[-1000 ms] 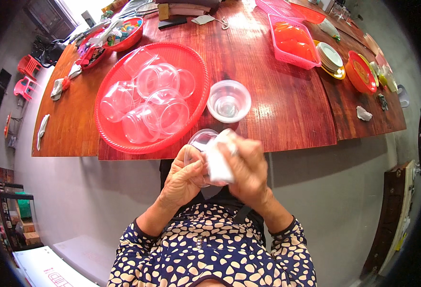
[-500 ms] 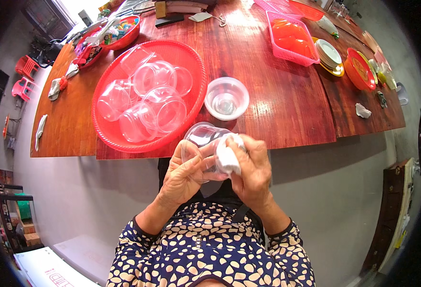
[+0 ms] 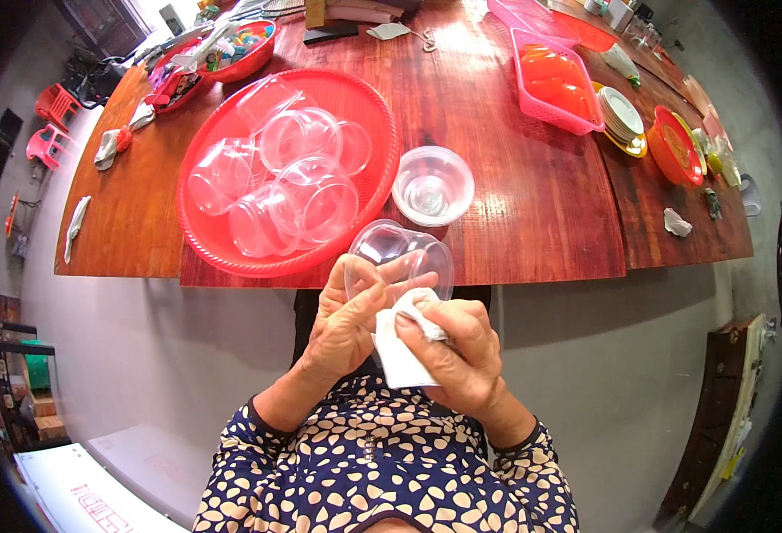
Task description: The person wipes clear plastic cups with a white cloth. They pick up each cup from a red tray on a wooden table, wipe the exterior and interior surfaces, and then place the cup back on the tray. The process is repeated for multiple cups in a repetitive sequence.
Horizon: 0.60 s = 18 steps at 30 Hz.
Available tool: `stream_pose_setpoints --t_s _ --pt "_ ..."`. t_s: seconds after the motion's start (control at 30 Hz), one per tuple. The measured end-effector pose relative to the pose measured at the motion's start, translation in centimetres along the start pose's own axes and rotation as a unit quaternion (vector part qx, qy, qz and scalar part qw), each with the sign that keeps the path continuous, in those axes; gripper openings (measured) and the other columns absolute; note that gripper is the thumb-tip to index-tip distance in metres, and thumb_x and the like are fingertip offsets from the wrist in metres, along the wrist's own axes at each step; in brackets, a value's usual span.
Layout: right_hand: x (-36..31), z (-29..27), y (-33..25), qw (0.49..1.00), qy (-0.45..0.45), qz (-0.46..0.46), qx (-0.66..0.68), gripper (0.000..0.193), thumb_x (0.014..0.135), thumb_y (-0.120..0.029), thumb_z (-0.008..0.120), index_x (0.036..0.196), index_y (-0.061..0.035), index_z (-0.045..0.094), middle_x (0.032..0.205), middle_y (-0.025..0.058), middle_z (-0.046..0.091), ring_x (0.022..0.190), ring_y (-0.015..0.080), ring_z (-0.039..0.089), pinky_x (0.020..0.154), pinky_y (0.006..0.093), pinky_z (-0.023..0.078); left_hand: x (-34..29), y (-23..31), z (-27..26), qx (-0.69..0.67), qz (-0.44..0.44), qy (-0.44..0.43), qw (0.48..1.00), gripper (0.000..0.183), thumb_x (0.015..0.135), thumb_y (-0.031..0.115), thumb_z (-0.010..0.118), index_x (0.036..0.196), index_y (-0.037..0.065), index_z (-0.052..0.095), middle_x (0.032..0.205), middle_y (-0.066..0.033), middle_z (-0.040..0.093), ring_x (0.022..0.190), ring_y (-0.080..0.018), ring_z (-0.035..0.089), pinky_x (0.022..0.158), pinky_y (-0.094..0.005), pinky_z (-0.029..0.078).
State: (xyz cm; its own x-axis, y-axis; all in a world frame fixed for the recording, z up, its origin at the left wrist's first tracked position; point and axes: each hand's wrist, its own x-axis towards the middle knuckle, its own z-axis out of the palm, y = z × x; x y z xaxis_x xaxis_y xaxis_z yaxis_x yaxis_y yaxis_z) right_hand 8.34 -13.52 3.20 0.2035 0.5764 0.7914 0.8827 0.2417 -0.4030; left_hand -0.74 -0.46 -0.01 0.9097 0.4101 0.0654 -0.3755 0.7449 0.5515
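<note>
In front of the table edge, my left hand (image 3: 345,330) grips a clear plastic bowl (image 3: 439,259), its fingers showing through the thin wall. Glare and see-through plastic blur its exact outline. My right hand (image 3: 464,357) is closed around a folded white tissue (image 3: 401,357), just below the bowl's near side. On the table beyond, a clear round plastic bowl (image 3: 432,185) stands by itself, or perhaps as a small stack. To its left, a large red basket tray (image 3: 197,233) holds several clear plastic bowls (image 3: 315,197) lying at various angles.
A pink basket (image 3: 577,114) with orange-red items stands at the far right, beside stacked white plates (image 3: 619,111) and a red-orange bowl (image 3: 675,147). Red bowls of small goods (image 3: 244,64) stand far left. Crumpled white tissues (image 3: 675,222) lie near both sides.
My right hand has come down and toward me with the tissue, off the bowl's side, and more of the tissue shows. The bowl has tilted up slightly in my left hand.
</note>
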Motion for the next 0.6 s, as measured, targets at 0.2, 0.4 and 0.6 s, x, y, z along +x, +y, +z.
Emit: stream_pose_setpoints --t_s 0.2,0.4,0.6 --pt "1.6 -0.5 1.1 0.992 0.001 0.080 -0.098 0.038 0.066 0.001 0.070 0.105 0.0032 0.065 0.103 0.0167 0.059 0.084 0.0301 0.061 0.071 0.0358 0.052 -1.3 -0.2 -0.9 0.097 0.005 -0.054 0.994 0.004 0.095 0.002 0.049 0.098 0.004 0.048 0.132 -0.0244 0.048 0.119 -0.0255 0.053 0.097 -0.0393 0.049" --pt "1.4 -1.2 3.6 0.988 -0.017 0.153 -0.006 0.036 0.070 0.002 0.066 0.106 0.0037 0.064 0.104 0.0187 0.061 0.087 0.0328 0.062 0.073 0.0368 0.052 -1.4 -0.6 -0.2 0.115 -0.019 -0.049 0.992 0.011 0.092 0.003 0.056 0.101 0.004 0.050 0.132 -0.0197 0.050 0.119 -0.0213 0.052 0.095 -0.0401 0.050" --pt "1.7 -1.1 0.3 0.988 -0.122 -0.034 -0.089 0.030 0.061 -0.006 0.071 0.091 -0.0013 0.069 0.098 0.0084 0.064 0.077 0.0233 0.059 0.064 0.0311 0.053 -2.0 -0.6 -1.7 0.161 -0.040 -0.026 0.986 0.020 0.087 0.010 0.068 0.103 0.006 0.056 0.105 -0.0023 0.062 0.096 -0.0071 0.058 0.086 -0.0258 0.049"
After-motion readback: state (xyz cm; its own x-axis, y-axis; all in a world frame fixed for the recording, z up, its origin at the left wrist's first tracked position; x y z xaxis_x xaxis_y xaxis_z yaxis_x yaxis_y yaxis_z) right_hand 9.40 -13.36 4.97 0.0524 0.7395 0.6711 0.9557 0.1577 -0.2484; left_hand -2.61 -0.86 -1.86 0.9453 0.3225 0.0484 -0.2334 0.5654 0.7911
